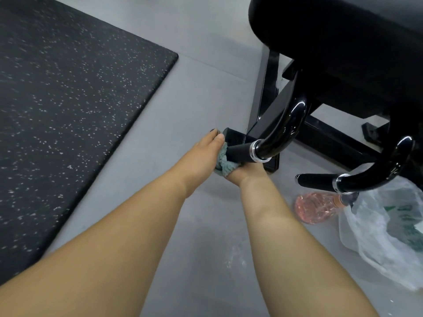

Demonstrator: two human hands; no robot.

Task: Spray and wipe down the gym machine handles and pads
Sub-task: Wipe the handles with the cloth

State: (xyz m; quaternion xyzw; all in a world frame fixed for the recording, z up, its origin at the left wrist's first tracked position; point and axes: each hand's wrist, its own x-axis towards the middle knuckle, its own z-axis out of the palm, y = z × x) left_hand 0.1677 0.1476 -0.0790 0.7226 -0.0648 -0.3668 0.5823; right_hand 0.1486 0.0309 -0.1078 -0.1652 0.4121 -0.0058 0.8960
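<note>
The left hand [206, 152] lies along the near-left end of the black handle grip [240, 152], its fingers fairly straight and together, pressing a teal cloth [225, 163] against the grip's end. The right hand [246, 175] sits under the same grip with the cloth bunched against its heel. Its fingers are hidden below the grip, so I cannot tell whether they curl round it.

The grip ends in a chrome ring and joins a glossy black curved tube that rises to the right under the black seat pad [332, 30] in the far right corner. A second handle [318, 180], bare of any hand, juts out just right of the right forearm. The black machine frame [267, 88] stands behind the hands.

To the left, open grey floor [201, 92] runs between the frame and the straight edge and rounded far corner of a speckled black rubber mat [68, 88].

A pink spray bottle [315, 208] lies on the floor under the second handle, touching a crumpled clear plastic bag [377, 227]. The bag carries green print, too blurred to read.
</note>
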